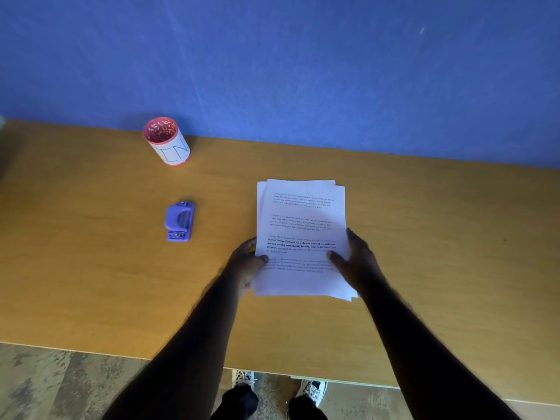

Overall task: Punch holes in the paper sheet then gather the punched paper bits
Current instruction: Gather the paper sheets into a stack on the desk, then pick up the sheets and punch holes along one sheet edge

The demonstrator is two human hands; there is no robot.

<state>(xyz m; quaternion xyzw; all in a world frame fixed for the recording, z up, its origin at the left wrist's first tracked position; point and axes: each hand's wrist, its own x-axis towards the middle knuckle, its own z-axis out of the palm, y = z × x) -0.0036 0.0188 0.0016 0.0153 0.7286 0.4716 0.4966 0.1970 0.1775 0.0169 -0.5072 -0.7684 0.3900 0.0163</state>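
From the head camera, a small stack of printed paper sheets lies on the wooden bench, its edges slightly fanned. The left hand grips the stack's left edge, thumb on top of the page. The right hand holds the right edge, thumb resting on the print. A purple hole punch sits on the bench well to the left of the paper, untouched. Farther back, near the blue wall, stands a red pen cup with a white label.
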